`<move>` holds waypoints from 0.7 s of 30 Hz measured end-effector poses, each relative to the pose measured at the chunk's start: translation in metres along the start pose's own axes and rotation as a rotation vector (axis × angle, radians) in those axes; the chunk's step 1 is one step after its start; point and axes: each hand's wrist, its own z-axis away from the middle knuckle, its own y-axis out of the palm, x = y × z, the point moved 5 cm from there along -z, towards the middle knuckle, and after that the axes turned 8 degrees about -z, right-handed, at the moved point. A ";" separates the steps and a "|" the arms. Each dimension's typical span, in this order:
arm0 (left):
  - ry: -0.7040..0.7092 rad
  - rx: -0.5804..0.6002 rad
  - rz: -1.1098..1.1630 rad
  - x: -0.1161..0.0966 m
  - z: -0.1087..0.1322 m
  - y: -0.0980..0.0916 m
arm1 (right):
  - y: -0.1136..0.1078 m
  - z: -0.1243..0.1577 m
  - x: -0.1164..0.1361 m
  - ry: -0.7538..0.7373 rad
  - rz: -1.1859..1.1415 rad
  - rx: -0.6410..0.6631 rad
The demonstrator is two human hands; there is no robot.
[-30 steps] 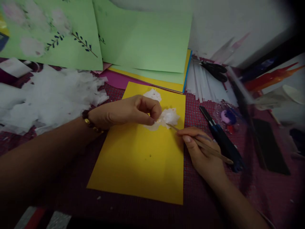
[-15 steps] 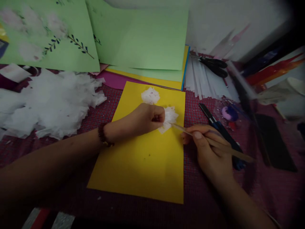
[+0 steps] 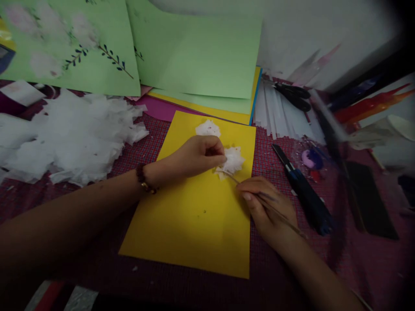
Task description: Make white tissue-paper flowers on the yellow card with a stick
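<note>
A yellow sheet [image 3: 191, 224] lies on the checked cloth with two white paper flowers near its top. My left hand [image 3: 204, 153] is pinched at the left edge of the lower flower [image 3: 234, 160]; whatever its fingertips hold is too small to tell. The upper flower [image 3: 208, 128] shows just above that hand. My right hand [image 3: 267, 205] grips a thin stick [image 3: 275, 211] like a pen, and the stick's tip touches the lower edge of the lower flower.
White paper pieces [image 3: 78, 134] are heaped at the left. Green sheets [image 3: 201, 56] stand behind. On the right are a blue cutter [image 3: 306, 194], black scissors [image 3: 293, 95], white strips [image 3: 275, 112] and a dark flat object [image 3: 369, 198].
My right hand has moved left and slightly down, bringing the stick's tip to the flower's lower edge. My left hand has shifted only slightly. The whole view has shifted a little.
</note>
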 end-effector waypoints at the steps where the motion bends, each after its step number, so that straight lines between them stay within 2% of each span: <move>1: -0.019 -0.019 0.026 0.001 0.000 -0.002 | 0.001 0.001 -0.001 -0.014 0.032 0.020; 4: -0.057 -0.034 0.036 0.004 0.000 -0.004 | 0.004 0.002 -0.002 -0.055 0.107 0.057; 9: -0.058 0.032 -0.034 0.003 0.000 0.000 | 0.008 0.005 -0.002 -0.127 0.168 0.078; 12: 0.005 0.041 -0.121 0.002 0.003 0.003 | 0.010 0.005 0.001 -0.149 0.191 0.092; 17: 0.154 -0.052 -0.361 0.001 0.008 0.008 | 0.009 0.005 0.009 -0.140 0.205 0.106; 21: 0.183 -0.080 -0.363 0.002 0.007 0.010 | -0.002 0.008 0.020 -0.112 0.126 0.010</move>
